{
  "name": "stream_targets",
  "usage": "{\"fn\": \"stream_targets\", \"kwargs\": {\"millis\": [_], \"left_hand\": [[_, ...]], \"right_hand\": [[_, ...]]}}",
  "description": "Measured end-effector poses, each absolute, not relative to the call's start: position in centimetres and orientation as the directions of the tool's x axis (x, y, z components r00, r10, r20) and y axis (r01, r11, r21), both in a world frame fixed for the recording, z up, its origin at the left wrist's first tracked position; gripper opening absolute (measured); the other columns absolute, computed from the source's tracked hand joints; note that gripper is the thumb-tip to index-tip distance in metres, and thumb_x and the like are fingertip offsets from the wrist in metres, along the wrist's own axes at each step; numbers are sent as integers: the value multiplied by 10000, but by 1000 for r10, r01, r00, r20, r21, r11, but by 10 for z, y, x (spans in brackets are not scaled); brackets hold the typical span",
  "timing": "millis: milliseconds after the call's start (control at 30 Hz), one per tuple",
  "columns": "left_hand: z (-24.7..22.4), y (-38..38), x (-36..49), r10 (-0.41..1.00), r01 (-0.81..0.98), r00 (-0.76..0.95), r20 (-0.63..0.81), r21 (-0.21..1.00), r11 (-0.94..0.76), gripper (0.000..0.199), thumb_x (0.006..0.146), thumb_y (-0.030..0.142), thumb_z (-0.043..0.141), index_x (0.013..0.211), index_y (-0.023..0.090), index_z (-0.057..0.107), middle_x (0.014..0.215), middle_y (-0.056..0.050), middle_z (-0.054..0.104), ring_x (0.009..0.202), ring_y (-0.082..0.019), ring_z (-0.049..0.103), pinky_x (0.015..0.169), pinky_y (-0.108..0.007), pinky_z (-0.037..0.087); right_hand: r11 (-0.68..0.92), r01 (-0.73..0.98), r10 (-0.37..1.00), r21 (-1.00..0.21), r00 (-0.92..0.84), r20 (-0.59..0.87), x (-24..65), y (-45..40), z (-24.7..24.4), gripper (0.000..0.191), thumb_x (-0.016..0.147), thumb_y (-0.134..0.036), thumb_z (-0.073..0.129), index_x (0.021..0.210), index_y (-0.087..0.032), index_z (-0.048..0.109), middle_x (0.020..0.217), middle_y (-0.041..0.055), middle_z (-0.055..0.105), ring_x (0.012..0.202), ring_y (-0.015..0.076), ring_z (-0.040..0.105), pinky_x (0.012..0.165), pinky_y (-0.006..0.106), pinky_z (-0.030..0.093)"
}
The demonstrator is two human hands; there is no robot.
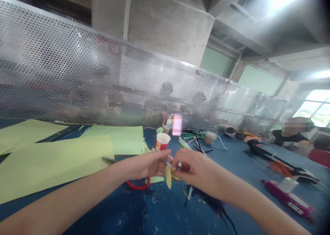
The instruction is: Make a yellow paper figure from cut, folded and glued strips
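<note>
On my head feed, I see the right hand pinching a thin yellow oval piece over the blue counter, well short of its far edge; whether the left hand grips it too, I cannot tell.

Bare left hand and right hand meet above a blue tabletop, a small yellow leaf-shaped piece at the right fingertips. Beyond stands a red-and-white paper cup. Red-handled metal scissors, partly hidden by the left forearm, overlap a large yellow-green sheet.
</note>
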State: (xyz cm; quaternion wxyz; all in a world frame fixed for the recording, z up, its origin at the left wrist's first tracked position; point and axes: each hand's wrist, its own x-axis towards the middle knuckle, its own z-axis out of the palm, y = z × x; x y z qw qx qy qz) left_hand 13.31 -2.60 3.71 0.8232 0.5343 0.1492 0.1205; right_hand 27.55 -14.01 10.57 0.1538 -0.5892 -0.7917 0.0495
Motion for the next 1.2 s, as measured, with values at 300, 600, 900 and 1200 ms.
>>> {"fn": "stream_targets", "kwargs": {"millis": [300,600,900,1200], "left_hand": [[37,-27,127,187,-2,979,-80,917,399,516,691,313,718,1130,236,459,969,-46,584,811,-190,640,876,-403,409],[32,-35,134,474,-83,863,177,974,-212,760,592,253,766,1226,297,351,1212,-102,392,1001,-232,527,853,-429,435],[39,-53,128,199,141,651,733,141,-980,281,830,101,430,1056,204,560,1217,-129,431,1176,-275,355,971,-459,320],[34,-42,129,198,96,662,723,181,-979,239,891,159,393,1036,192,580,1123,-112,508,1124,-215,425,972,-383,342]], "right_hand": [[94,785,991,-612,-133,-19,296,-120,93,198,725,-388,634,716,-191,631,664,-9,621,552,108,494,474,212,338],[-131,579,989,-805,15,-149,305,-111,82,232,683,-387,668,626,-176,590,537,-51,513,478,78,391,466,209,271],[-211,341,975,-916,136,-174,303,-108,79,168,668,-306,660,644,-169,565,498,-70,487,448,65,411,445,190,301],[-229,85,973,-970,58,-225,292,-113,76,146,699,-288,657,707,-160,588,679,-8,604,569,87,580,520,186,432]]}}
